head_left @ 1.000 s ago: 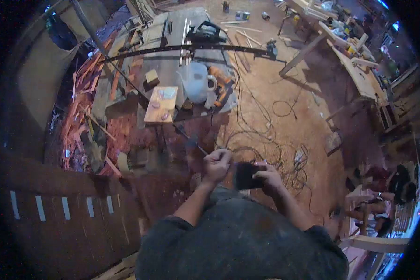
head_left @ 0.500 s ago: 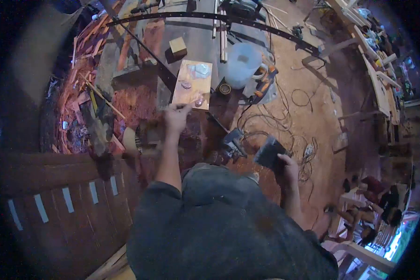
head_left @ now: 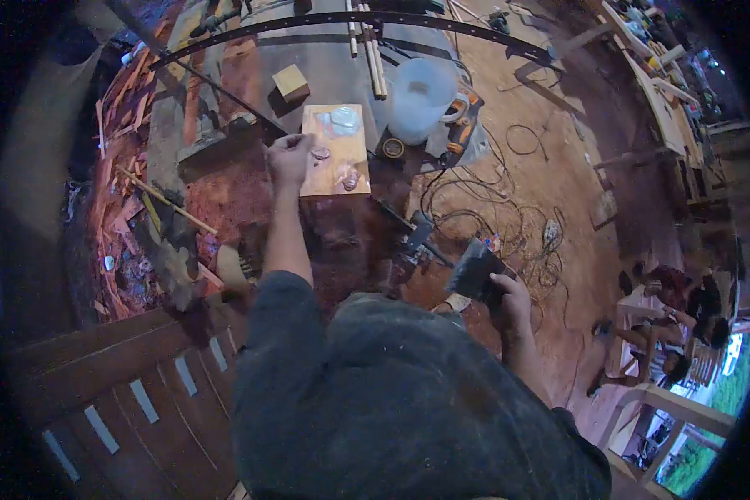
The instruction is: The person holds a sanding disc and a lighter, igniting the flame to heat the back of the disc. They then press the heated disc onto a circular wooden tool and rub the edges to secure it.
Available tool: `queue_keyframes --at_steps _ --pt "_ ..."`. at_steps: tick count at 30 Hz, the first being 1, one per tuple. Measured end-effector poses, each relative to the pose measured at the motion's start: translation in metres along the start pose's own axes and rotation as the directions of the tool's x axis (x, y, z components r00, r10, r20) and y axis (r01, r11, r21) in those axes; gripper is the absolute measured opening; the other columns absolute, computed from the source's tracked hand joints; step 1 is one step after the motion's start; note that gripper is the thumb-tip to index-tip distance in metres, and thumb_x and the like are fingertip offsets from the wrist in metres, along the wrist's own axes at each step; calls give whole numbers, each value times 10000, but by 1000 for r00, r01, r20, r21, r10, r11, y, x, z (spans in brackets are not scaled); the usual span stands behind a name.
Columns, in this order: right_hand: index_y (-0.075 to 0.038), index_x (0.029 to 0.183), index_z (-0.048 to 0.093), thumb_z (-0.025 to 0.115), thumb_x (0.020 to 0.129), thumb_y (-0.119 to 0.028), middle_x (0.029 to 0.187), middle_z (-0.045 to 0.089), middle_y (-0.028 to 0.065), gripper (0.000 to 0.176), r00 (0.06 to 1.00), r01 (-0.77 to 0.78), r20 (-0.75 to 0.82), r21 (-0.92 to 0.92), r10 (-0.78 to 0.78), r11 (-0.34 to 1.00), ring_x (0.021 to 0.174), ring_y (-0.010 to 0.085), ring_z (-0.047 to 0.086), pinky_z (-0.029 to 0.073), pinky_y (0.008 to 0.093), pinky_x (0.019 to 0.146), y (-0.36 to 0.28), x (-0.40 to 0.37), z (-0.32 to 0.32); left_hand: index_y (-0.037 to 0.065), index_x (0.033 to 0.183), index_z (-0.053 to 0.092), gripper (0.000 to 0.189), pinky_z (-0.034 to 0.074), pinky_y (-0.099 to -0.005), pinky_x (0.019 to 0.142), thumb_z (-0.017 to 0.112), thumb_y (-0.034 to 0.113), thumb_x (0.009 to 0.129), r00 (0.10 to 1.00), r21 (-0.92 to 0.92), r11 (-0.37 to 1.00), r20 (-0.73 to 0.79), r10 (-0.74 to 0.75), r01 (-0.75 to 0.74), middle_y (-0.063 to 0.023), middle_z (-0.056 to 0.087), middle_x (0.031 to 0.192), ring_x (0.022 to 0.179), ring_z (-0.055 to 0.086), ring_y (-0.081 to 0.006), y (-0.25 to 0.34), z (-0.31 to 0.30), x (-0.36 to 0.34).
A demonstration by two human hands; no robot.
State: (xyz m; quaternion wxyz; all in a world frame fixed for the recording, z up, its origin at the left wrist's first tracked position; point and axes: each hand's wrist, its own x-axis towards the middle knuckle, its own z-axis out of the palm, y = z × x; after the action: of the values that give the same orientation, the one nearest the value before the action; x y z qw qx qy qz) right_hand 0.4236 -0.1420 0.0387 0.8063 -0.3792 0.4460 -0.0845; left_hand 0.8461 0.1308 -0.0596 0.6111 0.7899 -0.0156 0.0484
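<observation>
My left hand (head_left: 288, 160), its fingers bent into a pinch, is at the left edge of a pale wooden board (head_left: 329, 158); what the fingers hold, if anything, is hidden. On the board sit a clear plastic-looking packet (head_left: 339, 122), a small reddish-brown lump (head_left: 321, 153) near my fingertips and another shiny brown lump (head_left: 349, 180) lower down. Lower right, my right hand (head_left: 513, 298) grips a dark, flat rectangular piece (head_left: 475, 270) by its right edge, thumb on top.
Behind the board stand a wooden block (head_left: 291, 82), a translucent jug (head_left: 421, 100), a small round tin (head_left: 392, 148) and an orange power tool (head_left: 460, 137). A long perforated dark strip (head_left: 350, 17) arches across the back. Cables (head_left: 496, 196) lie coiled on the ground. People (head_left: 675, 333) sit at far right.
My left hand has moved up and left, from the board's lower left corner to its left edge. My right hand still holds the dark flat piece. The view has shifted slightly.
</observation>
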Motion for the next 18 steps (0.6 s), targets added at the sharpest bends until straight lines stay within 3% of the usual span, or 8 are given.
queue_keyframes --at_steps 1,3,5,7,8,12,15,18 --pt "32 1046 582 613 756 -43 925 654 120 301 1000 8 -8 1 -8 1000 812 241 656 554 371 748 0 -2 -4 -47 899 671 288 519 -307 651 751 183 746 1000 -7 1000 8 1 -1 -103 690 801 736 662 -172 0 -4 4" --pt "19 1000 586 609 762 -47 893 654 110 249 1000 27 13 27 -27 999 787 236 655 555 368 701 1 -3 -11 -30 856 695 256 518 -320 653 726 203 754 993 206 979 -114 37 -13 -106 692 758 699 662 -187 2 -14 5" --pt "16 996 586 610 762 -50 883 651 107 244 1000 17 3 30 -17 999 780 233 653 553 363 683 3 -6 -12 -38 908 687 360 521 -344 700 736 256 706 999 210 977 -10 34 -31 -157 692 841 763 670 -235 -3 -22 -4" --pt "12 992 586 611 762 -53 873 648 104 240 1000 20 -3 46 -20 999 773 231 652 552 357 665 7 -6 -13 -45 924 678 485 515 -369 760 764 333 632 990 602 787 107 89 -135 -189 678 925 847 661 -277 -3 -24 -15" --pt "16 1009 586 616 760 -57 879 648 104 261 999 36 -12 33 -36 999 771 231 653 555 355 667 11 -3 -16 -45 954 666 573 505 -380 805 781 369 574 973 422 905 179 -149 61 -206 661 977 903 644 -307 -7 -25 -17" --pt "24 1061 577 630 750 -61 905 650 108 326 1000 24 -21 80 -22 996 756 236 657 562 348 692 12 -9 -2 -47 968 655 599 505 -380 794 806 393 590 996 522 852 44 -77 42 -202 663 972 886 647 -299 14 -19 -28" --pt "25 1079 568 634 745 -55 910 650 112 350 1000 11 -19 41 -10 999 763 239 658 564 354 705 19 1 -10 -58 926 660 594 504 -379 784 812 413 596 989 448 887 40 -145 113 -204 666 932 864 648 -299 0 -16 -17" --pt "25 1075 569 634 742 -51 905 646 109 348 999 35 -22 35 -34 999 760 235 655 563 354 708 19 2 -10 -70 897 659 649 499 -369 773 820 487 605 994 448 893 66 -83 45 -209 668 894 853 648 -288 -10 -16 -14"
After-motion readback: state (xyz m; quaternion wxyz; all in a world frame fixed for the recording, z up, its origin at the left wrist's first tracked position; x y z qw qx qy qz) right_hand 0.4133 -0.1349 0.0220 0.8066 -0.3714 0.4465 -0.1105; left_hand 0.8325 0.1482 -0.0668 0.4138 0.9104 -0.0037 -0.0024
